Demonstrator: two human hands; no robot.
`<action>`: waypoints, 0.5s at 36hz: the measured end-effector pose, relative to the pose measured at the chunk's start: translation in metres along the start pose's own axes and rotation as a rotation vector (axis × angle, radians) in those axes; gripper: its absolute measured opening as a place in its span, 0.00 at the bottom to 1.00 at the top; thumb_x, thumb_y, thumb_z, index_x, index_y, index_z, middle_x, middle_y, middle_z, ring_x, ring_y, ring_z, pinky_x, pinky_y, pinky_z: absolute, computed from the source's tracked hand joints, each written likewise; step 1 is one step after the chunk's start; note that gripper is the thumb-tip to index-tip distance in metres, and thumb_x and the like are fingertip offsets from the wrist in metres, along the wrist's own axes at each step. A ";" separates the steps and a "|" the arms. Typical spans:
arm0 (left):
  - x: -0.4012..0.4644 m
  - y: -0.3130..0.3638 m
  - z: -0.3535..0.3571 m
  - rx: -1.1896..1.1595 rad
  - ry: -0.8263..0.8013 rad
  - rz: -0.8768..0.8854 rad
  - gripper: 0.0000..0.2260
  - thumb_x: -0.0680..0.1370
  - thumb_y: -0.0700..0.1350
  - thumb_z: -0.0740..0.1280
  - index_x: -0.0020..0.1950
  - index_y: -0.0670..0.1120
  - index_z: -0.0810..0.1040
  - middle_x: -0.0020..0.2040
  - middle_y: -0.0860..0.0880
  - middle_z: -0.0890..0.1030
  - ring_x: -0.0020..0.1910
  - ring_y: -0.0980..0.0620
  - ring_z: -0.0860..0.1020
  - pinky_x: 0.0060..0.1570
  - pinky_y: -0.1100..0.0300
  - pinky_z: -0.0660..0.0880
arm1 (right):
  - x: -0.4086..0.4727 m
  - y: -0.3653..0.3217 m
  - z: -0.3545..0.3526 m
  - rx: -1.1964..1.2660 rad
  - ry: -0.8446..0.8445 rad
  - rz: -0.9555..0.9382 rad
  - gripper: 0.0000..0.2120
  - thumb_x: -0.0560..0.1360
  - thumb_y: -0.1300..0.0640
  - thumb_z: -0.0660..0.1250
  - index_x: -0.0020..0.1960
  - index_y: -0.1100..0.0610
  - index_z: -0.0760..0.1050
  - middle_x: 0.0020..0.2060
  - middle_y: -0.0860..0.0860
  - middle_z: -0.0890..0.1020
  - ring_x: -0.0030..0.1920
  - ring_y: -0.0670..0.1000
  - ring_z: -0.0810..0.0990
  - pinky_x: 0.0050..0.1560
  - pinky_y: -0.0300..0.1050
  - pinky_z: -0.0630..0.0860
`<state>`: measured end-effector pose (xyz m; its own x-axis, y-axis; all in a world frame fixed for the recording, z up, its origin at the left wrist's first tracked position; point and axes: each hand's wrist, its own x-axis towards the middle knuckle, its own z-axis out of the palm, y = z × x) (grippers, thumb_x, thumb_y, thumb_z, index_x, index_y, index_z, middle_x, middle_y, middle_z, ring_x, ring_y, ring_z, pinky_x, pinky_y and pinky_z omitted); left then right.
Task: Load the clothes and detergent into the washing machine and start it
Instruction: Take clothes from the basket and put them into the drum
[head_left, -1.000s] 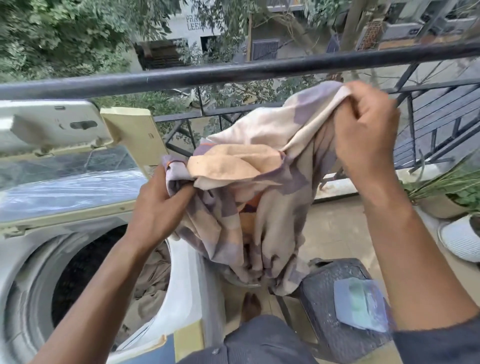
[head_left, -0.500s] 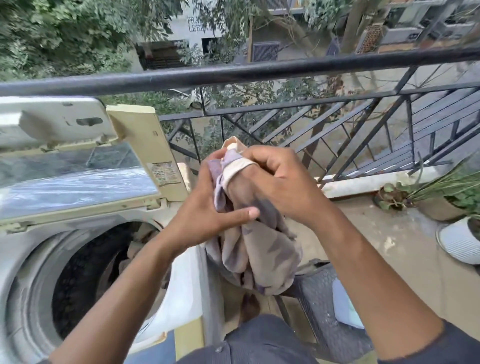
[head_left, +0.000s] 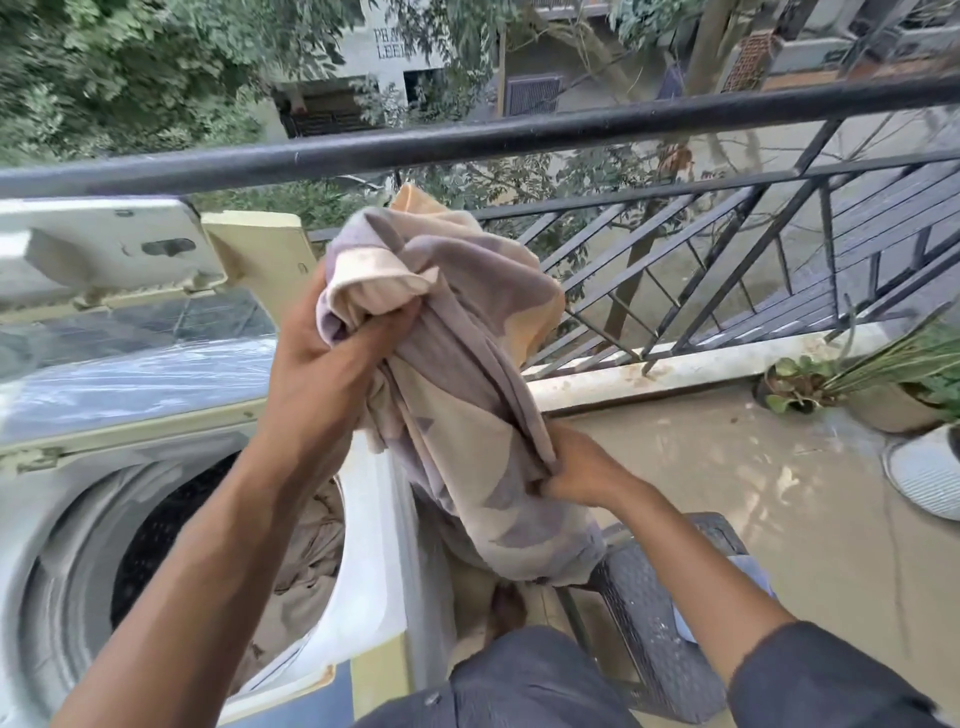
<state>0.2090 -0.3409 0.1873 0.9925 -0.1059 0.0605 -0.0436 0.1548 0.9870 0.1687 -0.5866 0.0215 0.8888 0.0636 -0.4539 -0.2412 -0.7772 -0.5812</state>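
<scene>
A cream and lilac patterned cloth (head_left: 457, 374) hangs in the air just right of the washing machine (head_left: 57, 499). My left hand (head_left: 332, 358) grips its bunched top end. My right hand (head_left: 582, 467) pinches the cloth lower down on its right side. The machine's lid (head_left: 109, 249) stands raised, and the round drum opening (head_left: 171, 561) shows beige clothes (head_left: 306, 566) inside. No detergent is visible.
A black metal balcony railing (head_left: 519, 135) runs across the back. A dark woven stool (head_left: 660, 618) with a pale packet (head_left: 748, 571) on it stands at the lower right. Potted plants (head_left: 852, 379) and a white pot (head_left: 924, 467) sit at the right edge of the balcony floor.
My hands were together at the cloth's top; now my right hand has dropped down the cloth and my left hand has lifted the top end higher, stretching it out.
</scene>
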 end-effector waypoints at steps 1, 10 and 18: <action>0.000 0.004 0.001 -0.004 0.001 0.012 0.22 0.78 0.39 0.74 0.71 0.36 0.76 0.61 0.40 0.84 0.62 0.42 0.83 0.66 0.44 0.79 | 0.000 0.004 0.008 0.020 0.012 0.041 0.22 0.66 0.59 0.75 0.60 0.50 0.79 0.54 0.54 0.85 0.56 0.58 0.83 0.53 0.53 0.81; 0.003 -0.012 -0.013 0.313 -0.049 0.035 0.16 0.83 0.41 0.71 0.70 0.42 0.76 0.62 0.41 0.84 0.64 0.40 0.82 0.64 0.41 0.80 | 0.003 0.004 -0.006 -0.060 0.191 0.337 0.09 0.74 0.52 0.61 0.49 0.54 0.77 0.55 0.61 0.83 0.62 0.65 0.78 0.51 0.50 0.72; -0.009 -0.056 -0.020 0.519 -0.003 -0.043 0.17 0.83 0.51 0.70 0.69 0.51 0.68 0.52 0.72 0.78 0.55 0.71 0.78 0.53 0.68 0.78 | -0.024 -0.016 -0.062 -0.180 0.407 0.278 0.06 0.73 0.66 0.64 0.39 0.60 0.75 0.46 0.66 0.83 0.50 0.67 0.81 0.42 0.47 0.69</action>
<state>0.2050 -0.3286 0.1287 0.9943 -0.1047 0.0179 -0.0543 -0.3570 0.9325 0.1757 -0.6142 0.0838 0.8891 -0.3805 -0.2545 -0.4501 -0.8279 -0.3346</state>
